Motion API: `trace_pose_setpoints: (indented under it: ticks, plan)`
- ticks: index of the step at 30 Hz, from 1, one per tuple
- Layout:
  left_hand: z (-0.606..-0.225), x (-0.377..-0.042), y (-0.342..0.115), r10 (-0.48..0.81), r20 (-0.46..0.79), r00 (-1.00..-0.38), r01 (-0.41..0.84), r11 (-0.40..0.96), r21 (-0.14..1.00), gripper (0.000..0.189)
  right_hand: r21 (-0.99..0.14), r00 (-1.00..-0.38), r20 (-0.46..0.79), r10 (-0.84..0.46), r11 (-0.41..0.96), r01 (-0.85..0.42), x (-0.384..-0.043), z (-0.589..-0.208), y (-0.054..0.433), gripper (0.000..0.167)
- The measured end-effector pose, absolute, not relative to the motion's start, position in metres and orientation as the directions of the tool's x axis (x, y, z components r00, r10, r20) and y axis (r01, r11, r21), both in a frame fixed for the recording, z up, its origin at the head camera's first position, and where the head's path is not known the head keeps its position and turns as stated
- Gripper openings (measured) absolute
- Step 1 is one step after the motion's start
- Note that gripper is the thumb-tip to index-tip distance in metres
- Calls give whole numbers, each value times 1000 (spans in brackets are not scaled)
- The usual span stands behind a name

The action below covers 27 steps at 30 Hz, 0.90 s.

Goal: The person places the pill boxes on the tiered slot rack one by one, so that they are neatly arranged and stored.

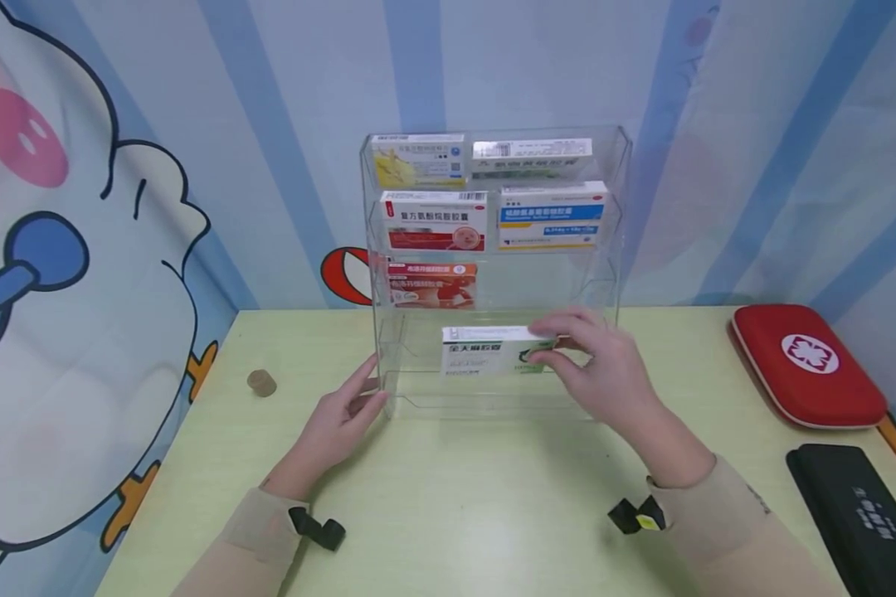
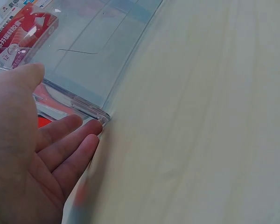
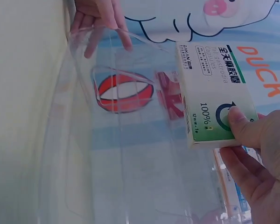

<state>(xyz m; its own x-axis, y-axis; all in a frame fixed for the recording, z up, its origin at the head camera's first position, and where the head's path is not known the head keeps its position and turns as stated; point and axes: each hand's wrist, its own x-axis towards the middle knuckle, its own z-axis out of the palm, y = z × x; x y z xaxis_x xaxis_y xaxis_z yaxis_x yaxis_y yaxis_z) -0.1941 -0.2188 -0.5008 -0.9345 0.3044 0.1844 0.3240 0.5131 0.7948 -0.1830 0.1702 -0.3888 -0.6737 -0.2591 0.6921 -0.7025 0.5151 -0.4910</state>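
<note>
My right hand (image 1: 605, 365) pinches the right end of a white and green medicine box (image 1: 485, 351), thumb on its printed front. The right wrist view shows this box (image 3: 210, 88) held up before the lower tiers of a clear acrylic display rack (image 1: 493, 406). At the rack's lower left corner is my left hand (image 1: 338, 423), its fingers fairly straight. In the left wrist view, the fingertips (image 2: 91, 140) lie right at the clear rack's edge. A red ibuprofen-style box (image 1: 433, 286) stands alone on the left of the third tier.
Upper tiers hold a yellow-white box (image 1: 418, 162), a white-green box (image 1: 532, 159), a red-white box (image 1: 435, 221) and a blue-white box (image 1: 552, 217). On the table's right lie a red zip case (image 1: 806, 365) and a black pouch (image 1: 859, 514); a small cork (image 1: 261, 382) is at left.
</note>
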Motion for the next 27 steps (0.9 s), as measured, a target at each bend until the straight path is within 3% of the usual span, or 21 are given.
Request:
trace_pose_setpoints:
  ticks: [13, 19, 27]
  plan:
    - [-500, -193, -219, 295, 159, -942, 298, 523, 798, 70, -548, -650, 760, -4, 533, -645, -215, -342, 204, 31]
    - [-499, -193, -219, 294, 153, -944, 294, 528, 797, 70, -498, -645, 764, -28, 610, -616, -230, -340, 204, 24]
    - [-499, -193, -218, 296, 153, -943, 294, 524, 799, 70, -463, -692, 718, -79, 687, -560, -237, -341, 204, 20]
